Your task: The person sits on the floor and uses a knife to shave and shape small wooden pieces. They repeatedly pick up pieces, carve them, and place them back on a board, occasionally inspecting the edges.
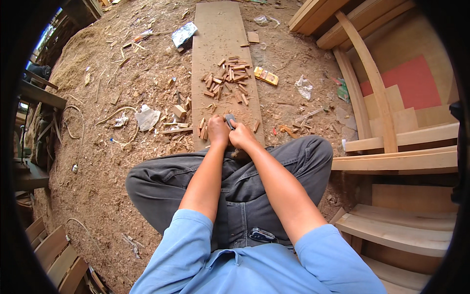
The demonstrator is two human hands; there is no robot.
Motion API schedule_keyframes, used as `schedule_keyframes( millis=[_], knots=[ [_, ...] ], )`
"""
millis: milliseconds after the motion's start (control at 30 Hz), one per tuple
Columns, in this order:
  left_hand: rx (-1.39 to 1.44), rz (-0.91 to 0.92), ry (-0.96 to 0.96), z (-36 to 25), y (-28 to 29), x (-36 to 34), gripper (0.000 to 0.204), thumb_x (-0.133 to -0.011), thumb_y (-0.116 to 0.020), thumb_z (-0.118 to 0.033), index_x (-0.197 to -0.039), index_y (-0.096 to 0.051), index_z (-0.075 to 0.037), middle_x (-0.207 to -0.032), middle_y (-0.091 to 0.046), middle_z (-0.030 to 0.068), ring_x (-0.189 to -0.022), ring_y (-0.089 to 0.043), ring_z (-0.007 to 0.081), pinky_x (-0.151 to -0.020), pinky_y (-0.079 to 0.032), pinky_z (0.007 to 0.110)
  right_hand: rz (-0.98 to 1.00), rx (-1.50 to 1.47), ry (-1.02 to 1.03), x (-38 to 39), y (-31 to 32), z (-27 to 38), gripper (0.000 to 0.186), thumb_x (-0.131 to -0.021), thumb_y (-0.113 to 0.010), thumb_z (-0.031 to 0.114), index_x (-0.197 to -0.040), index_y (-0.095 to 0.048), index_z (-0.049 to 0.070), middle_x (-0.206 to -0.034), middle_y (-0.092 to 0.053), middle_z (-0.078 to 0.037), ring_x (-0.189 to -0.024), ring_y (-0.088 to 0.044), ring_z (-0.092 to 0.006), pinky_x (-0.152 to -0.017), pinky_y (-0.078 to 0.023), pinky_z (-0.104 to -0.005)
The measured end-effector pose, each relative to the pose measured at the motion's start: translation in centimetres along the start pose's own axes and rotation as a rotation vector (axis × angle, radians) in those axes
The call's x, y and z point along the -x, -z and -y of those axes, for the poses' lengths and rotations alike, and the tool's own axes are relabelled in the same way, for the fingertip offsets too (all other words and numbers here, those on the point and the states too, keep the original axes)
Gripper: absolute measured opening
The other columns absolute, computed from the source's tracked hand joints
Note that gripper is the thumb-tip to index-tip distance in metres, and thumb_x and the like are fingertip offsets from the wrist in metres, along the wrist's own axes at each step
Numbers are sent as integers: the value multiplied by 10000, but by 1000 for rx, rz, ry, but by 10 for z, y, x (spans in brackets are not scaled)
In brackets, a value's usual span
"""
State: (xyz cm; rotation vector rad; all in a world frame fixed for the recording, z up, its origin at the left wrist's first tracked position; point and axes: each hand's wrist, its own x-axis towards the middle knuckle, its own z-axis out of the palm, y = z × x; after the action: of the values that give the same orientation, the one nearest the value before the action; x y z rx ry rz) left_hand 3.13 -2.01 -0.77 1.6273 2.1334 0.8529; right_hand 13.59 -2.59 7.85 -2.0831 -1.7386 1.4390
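Note:
I sit cross-legged with both hands together over the near end of a long board. My right hand is closed around a small dark grey tool with a flat, blocky end; the rest of it is covered by the fingers. Right beside it, my left hand is curled shut, and whatever lies inside it is hidden. A few small wooden pieces lie just left of that hand, and a single piece rests to the right. Farther up the board is a loose heap of small wooden blocks.
Shavings and scraps cover the ground. A yellow packet lies right of the board, a silvery wrapper at its far left. Wooden frames and curved planks stand close on my right. A cord lies at left.

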Motion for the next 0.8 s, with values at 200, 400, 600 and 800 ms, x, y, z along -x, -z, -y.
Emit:
schedule_keyframes(
  millis=[200,400,600,800],
  knots=[
    [-1,-14,-9,0,-1,-1,107,-752,-683,-99,-758,-708,4,-891,-636,171,-925,-619,359,-816,-514,436,22,-8,13,-3,4,0,527,-942,-517,328,-1440,-489,160,-1343,-557,-241,-1222,-567,-361,-1012,-459,-406],
    [2,50,48,6,-4,-2,96,-766,-681,-119,-794,-720,-36,-901,-643,147,-934,-624,338,-821,-517,430,-18,214,52,-15,4,19,566,-895,-519,213,-1456,-465,162,-1314,-586,-225,-1218,-579,-341,-1018,-467,-408],
    [-91,9,0,5,-3,-1,93,-788,-675,-137,-796,-697,-47,-915,-644,126,-945,-623,320,-814,-520,419,-14,223,74,-36,3,21,587,-868,-538,192,-1452,-475,177,-1304,-600,-207,-1175,-607,-340,-1007,-482,-404],
    [-47,2,56,-12,10,5,168,-779,-732,-140,-872,-653,-25,-959,-633,152,-988,-606,335,-855,-508,422,23,-2,84,-38,7,1,582,-875,-596,302,-1429,-505,147,-1234,-635,-231,-1121,-633,-351,-940,-504,-387]
  ],
)
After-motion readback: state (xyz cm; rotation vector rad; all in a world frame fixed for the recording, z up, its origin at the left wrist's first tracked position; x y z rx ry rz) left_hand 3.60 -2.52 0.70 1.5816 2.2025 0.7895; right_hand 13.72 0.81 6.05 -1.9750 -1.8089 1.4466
